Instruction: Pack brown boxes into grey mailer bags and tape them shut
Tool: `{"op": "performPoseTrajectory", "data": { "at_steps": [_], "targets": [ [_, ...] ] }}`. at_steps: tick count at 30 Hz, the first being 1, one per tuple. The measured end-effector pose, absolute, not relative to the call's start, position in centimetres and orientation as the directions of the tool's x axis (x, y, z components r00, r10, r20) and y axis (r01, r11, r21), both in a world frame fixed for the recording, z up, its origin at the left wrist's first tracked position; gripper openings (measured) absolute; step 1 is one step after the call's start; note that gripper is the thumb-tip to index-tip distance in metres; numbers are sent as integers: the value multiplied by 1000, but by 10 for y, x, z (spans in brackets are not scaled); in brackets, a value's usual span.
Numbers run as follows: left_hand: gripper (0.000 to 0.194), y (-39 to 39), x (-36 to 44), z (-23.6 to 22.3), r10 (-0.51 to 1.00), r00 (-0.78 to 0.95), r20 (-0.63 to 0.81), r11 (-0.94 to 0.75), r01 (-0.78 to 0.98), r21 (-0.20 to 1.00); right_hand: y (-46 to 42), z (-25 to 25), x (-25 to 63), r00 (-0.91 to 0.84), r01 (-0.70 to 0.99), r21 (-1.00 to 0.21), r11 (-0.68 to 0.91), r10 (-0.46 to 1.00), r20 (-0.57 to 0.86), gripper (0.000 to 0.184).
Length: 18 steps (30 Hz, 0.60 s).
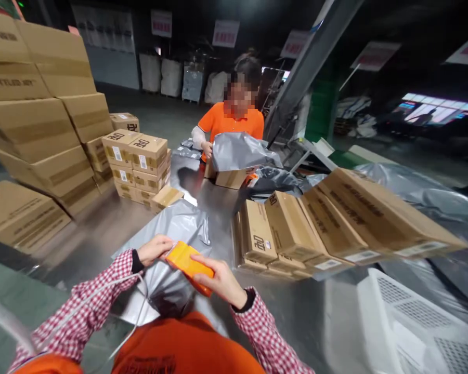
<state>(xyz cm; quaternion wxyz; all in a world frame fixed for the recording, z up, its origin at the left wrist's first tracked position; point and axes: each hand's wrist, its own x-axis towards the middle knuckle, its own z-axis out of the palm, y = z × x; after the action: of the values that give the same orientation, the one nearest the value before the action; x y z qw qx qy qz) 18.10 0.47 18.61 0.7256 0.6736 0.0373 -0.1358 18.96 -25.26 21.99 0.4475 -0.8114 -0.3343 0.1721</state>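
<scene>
In the head view, my right hand grips an orange block-shaped thing, thumb on top; its exact kind I cannot make out. My left hand is closed, with its fingertips at the far left corner of this orange thing. Whether those fingers pinch it or the plastic beneath is unclear. Under both hands lies a crumpled grey plastic mailer bag, spread over the metal table and close to my body. A thin white cable hangs by my left wrist.
Cartons are stacked at left and back left. A row of cartons stands right, near a white plastic basket. Across the metal table, a person in an orange shirt handles a grey bag over a carton.
</scene>
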Motion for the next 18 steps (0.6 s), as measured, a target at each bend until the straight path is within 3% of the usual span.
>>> {"op": "performPoseTrajectory", "data": {
  "at_steps": [7,11,15,18],
  "targets": [
    [37,118,249,171,233,942,-240,-203,288,936,-209,224,236,744,358,-778,-516,661,-96,61],
    [35,141,273,143,280,917,-286,-398,382,834,-164,228,255,741,387,-717,-580,658,-132,55],
    [34,134,282,115,268,894,-359,-602,446,662,-139,236,260,728,440,-551,-710,640,-244,55],
    [33,133,279,112,341,878,-335,-703,475,529,-137,239,261,707,476,-529,-702,664,-245,55]
  ]
}}
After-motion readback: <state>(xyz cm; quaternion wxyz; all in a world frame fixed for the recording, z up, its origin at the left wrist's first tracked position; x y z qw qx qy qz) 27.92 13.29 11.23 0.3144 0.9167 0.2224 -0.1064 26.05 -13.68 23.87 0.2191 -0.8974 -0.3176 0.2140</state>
